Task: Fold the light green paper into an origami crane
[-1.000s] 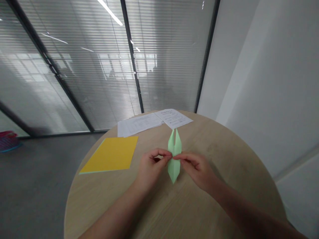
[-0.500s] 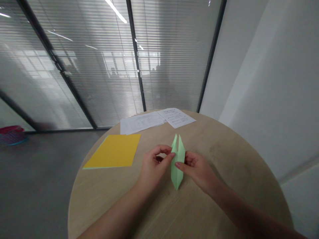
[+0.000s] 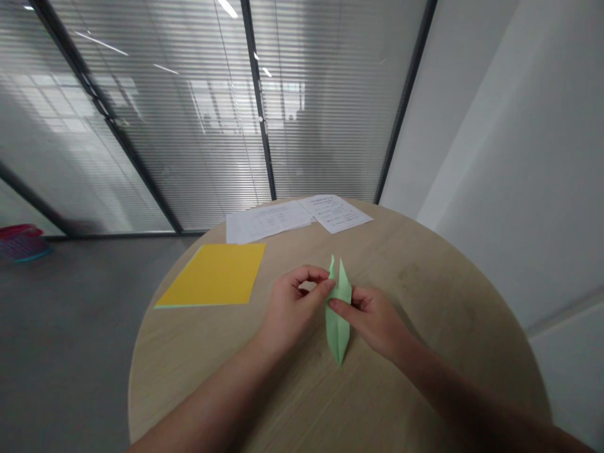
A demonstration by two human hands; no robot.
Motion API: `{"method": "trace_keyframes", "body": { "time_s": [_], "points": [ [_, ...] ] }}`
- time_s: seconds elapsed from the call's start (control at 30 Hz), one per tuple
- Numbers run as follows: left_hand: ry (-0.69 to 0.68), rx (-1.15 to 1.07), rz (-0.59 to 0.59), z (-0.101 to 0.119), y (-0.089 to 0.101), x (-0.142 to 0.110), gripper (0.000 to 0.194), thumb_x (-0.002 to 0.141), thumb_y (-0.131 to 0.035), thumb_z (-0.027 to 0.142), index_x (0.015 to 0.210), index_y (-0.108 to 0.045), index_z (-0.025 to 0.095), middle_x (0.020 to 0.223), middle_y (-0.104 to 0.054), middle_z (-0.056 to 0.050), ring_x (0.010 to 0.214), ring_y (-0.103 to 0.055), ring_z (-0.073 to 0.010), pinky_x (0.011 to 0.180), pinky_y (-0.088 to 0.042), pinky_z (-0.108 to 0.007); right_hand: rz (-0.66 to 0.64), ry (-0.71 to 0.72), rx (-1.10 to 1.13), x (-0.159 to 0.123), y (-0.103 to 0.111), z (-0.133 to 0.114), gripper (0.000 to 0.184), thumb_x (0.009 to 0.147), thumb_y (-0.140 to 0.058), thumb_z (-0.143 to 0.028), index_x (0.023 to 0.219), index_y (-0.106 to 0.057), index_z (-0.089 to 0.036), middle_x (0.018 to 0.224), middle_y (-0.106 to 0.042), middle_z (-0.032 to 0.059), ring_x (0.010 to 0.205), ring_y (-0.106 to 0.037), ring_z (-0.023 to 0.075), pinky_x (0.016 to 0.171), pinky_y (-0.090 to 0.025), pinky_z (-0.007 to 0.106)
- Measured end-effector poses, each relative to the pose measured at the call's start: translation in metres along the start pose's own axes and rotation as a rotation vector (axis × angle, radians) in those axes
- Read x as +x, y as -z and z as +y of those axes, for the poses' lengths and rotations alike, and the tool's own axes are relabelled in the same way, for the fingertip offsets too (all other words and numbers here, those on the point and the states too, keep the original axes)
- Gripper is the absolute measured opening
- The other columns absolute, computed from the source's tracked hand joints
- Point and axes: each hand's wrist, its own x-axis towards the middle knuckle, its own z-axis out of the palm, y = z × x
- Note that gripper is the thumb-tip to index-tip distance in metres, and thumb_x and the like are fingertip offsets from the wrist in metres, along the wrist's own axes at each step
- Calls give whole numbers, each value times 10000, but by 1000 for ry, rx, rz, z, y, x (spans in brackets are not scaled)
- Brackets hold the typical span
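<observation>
A narrow folded piece of light green paper [image 3: 338, 327] stands between my hands over the round wooden table [image 3: 425, 302], its two pointed tips up and its single point down near the tabletop. My left hand [image 3: 295, 308] pinches its left edge with thumb and fingertips. My right hand [image 3: 372, 318] pinches its right side, thumb across the front of the fold.
A yellow sheet [image 3: 214, 283] lies flat on the table to the left of my hands. Printed white papers [image 3: 292, 217] lie at the far edge. Behind the table are glass walls with blinds; a white wall is at the right.
The green paper has come lower and a little nearer to me, its lower point now close to the tabletop. Both hands kept their pinch and shifted slightly along it.
</observation>
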Motion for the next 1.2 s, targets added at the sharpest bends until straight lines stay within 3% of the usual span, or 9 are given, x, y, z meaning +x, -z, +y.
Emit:
{"method": "trace_keyframes", "body": {
  "time_s": [0.13,0.37,0.5,0.63,0.77,0.83,0.97,1.13,1.2],
  "points": [
    [4,20,47,4,1,0,144,781,-726,312,769,-734,168,726,-692,-27,633,-591,-138,565,-461,-239,9,-11,-8,-2,-3,1,333,820,-715,-488,741,-675,-167,643,-584,2,586,-493,114,542,-366,237],
    [59,-204,1,6,0,2,184,736,-765,293,782,-632,174,623,-635,30,553,-560,-94,536,-447,-205,20,-36,81,-5,-5,-6,358,828,-710,-515,749,-694,-167,726,-663,41,649,-580,146,568,-433,250],
    [48,-244,-15,5,-2,2,254,745,-772,323,869,-593,190,591,-616,57,533,-559,-97,536,-457,-210,-2,-34,120,-5,-6,-6,303,824,-721,-486,834,-751,-185,735,-684,52,773,-661,203,698,-526,305],
    [127,-245,-79,2,-4,0,348,768,-762,353,1054,-666,178,646,-668,29,567,-589,-118,565,-479,-231,16,-37,160,-5,-7,-4,318,812,-735,-505,794,-738,-188,748,-699,58,796,-684,220,759,-555,346],
    [167,-160,-169,-1,-4,-1,211,765,-759,375,778,-741,166,656,-675,-6,566,-560,-112,568,-459,-233,21,-34,117,-5,-6,-3,370,824,-715,-545,750,-719,-183,706,-675,55,774,-669,215,700,-535,323],
    [154,-114,-165,-2,-3,0,232,781,-737,380,681,-728,172,620,-648,-1,548,-526,-106,554,-439,-230,13,-36,109,-5,-6,-3,371,830,-708,-542,765,-729,-178,693,-665,51,743,-654,200,672,-518,305],
    [128,-75,-154,0,-2,0,237,806,-693,368,674,-716,173,598,-614,7,537,-498,-106,532,-414,-228,6,-48,127,-5,-8,-3,335,827,-712,-510,798,-743,-177,695,-654,43,726,-639,184,640,-494,280],
    [78,-34,-128,4,-1,0,263,848,-621,376,690,-677,173,602,-581,11,554,-494,-113,539,-412,-234,18,-66,26,-7,-10,-3,362,817,-693,-513,714,-680,-166,690,-641,38,601,-545,133,538,-394,253],
    [63,-25,-141,6,-1,1,280,866,-592,384,689,-652,175,609,-572,10,566,-500,-116,549,-422,-237,32,-62,-3,-8,-10,-3,379,813,-690,-519,674,-643,-169,699,-646,45,611,-552,138,549,-404,259]
  ]
}}
